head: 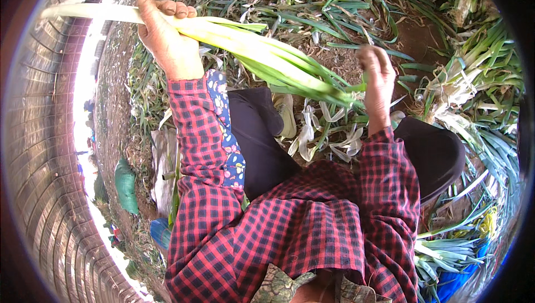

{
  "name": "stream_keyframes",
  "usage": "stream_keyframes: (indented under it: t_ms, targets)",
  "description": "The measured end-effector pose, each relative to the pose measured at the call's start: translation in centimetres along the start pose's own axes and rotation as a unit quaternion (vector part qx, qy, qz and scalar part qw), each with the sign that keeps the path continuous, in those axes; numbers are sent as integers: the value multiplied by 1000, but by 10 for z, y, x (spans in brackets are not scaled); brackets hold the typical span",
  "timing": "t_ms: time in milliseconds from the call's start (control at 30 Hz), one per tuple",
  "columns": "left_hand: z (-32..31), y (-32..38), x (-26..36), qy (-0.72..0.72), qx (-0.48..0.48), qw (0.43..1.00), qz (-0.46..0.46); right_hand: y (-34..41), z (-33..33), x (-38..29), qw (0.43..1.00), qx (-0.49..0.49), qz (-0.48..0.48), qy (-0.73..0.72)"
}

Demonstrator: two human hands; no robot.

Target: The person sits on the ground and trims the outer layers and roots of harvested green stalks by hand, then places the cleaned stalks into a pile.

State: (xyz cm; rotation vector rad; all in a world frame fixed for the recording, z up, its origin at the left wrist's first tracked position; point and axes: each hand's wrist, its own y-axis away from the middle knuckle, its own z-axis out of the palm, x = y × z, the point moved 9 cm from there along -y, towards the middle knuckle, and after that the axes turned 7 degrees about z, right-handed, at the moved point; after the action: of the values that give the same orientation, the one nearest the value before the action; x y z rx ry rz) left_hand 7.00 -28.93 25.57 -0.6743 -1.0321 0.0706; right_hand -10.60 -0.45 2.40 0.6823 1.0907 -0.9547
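A long green onion slants across the upper part of the view, its pale white shank to the left and its green leaves to the right. My left hand is wrapped around the shank, just below where the leaves fan out. At the leafy end is my right hand, blurred, with its fingers curled and a bit of green leaf between them. The leaf tips close to that hand are bunched together. Peeled whitish leaf skins lie on the soil beneath the leaves.
Heaped green onions lie along the right side. Cut leaves litter the ground ahead. At lower right, more onions rest by blue sheeting and yellow twine. A green sack and pale sheet lie left.
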Motion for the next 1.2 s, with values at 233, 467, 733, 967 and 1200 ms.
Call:
stream_keyframes:
  t_ms: [233, 467, 733, 967, 1200]
  targets:
    - [-2, 22, -5, 31, -15, 998, 47, 49, 137, -31, 877, -85, -312, 355]
    - [-80, -7, 30, 49, 69, 993, 78, 14, -21, 98, 957, 219, 173, -85]
    - [-166, -50, 188, -198, 11, 940, 277, -37, -51, 101, 889, 92, -96, 438]
    - [-232, -54, 282, -853, -51, 468, 224, -32, 5, 122, 893, -30, -61, 446]
    - [-425, 92, 241, -846, -151, 490, -145, -30, 64, 93, 921, -92, -35, 377]
